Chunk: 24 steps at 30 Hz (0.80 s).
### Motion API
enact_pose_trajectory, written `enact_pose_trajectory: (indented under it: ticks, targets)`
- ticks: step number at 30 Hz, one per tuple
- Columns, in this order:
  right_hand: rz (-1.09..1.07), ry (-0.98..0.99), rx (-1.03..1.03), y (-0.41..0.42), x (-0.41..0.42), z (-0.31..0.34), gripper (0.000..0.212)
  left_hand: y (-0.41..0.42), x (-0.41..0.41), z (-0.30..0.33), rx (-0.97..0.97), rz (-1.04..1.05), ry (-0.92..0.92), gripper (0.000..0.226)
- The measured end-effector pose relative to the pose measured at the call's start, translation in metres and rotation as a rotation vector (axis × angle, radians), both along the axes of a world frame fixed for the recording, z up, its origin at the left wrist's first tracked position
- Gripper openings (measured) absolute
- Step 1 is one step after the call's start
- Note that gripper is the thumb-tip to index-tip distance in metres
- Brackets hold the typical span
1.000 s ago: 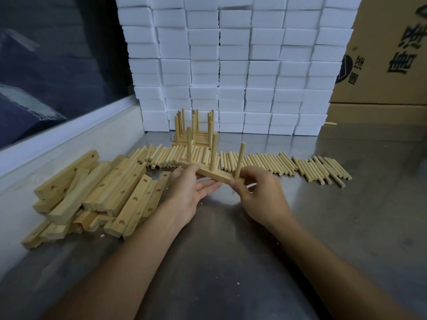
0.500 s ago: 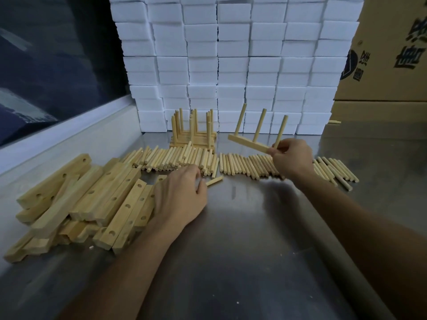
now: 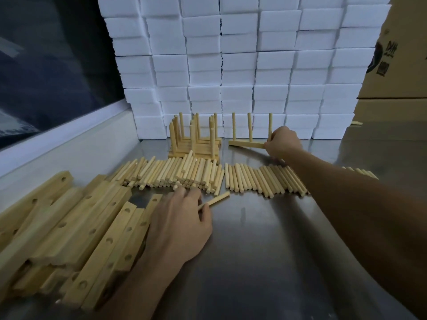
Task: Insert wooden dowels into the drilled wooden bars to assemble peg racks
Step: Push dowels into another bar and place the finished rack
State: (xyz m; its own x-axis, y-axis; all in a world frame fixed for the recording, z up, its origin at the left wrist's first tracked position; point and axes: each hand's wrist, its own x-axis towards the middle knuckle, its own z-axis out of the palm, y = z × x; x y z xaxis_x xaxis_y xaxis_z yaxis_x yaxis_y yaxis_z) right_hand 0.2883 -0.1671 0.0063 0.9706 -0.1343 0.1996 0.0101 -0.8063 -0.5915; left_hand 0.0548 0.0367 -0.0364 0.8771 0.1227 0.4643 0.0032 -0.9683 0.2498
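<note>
From the head camera, my right hand point(image 3: 282, 142) reaches to the far side of the steel tabletop point(image 3: 265, 250), fingers curled round the right end of a finished peg rack point(image 3: 248, 143), a wooden bar with three dowels standing upright in it. The bar's left end touches the tabletop while the held end sits slightly raised, just in front of the wall of white foam blocks point(image 3: 242, 65). Just to its left stands a stack of finished racks point(image 3: 195, 144), their pegs pointing up, also close against the foam blocks. My left hand point(image 3: 182, 225) lies palm down nearer to me, fingers loosely bent; it rests at the right edge of the pile of drilled wooden bars point(image 3: 76, 229), and a single loose dowel point(image 3: 215, 200) pokes out from under its fingers toward the right. I cannot tell whether the fingers actually grip that dowel or merely lie over it. Between my two hands a long row of loose dowels point(image 3: 208, 175) stretches across the tabletop, heaped thicker on the left and lying in a single layer toward the right, where my right forearm crosses over it. A cardboard box point(image 3: 397, 65) with dark printing stands at the far right, beside the foam blocks, and a dark window point(image 3: 46, 65) runs along the left side above a pale ledge.
</note>
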Motion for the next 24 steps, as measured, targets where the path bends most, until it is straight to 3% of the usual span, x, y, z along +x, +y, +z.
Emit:
enact_pose_trajectory:
  ticks: [7, 13, 17, 24]
  targets:
    - [0.02, 0.053, 0.029, 0.003, 0.034, -0.002, 0.016, 0.001, 0.001, -0.003, 0.002, -0.007, -0.019, 0.015]
    - [-0.017, -0.011, -0.013, 0.005, 0.036, -0.006, 0.007, 0.001, 0.001, -0.003, 0.002, 0.002, -0.006, 0.015]
    - [-0.045, -0.02, 0.01, 0.005, 0.029, -0.005, 0.019, 0.001, 0.0, -0.001, -0.003, 0.001, 0.001, 0.015]
    - [-0.029, -0.025, 0.002, 0.002, 0.016, 0.001, 0.009, 0.0, -0.001, 0.001, 0.008, 0.018, 0.012, 0.018]
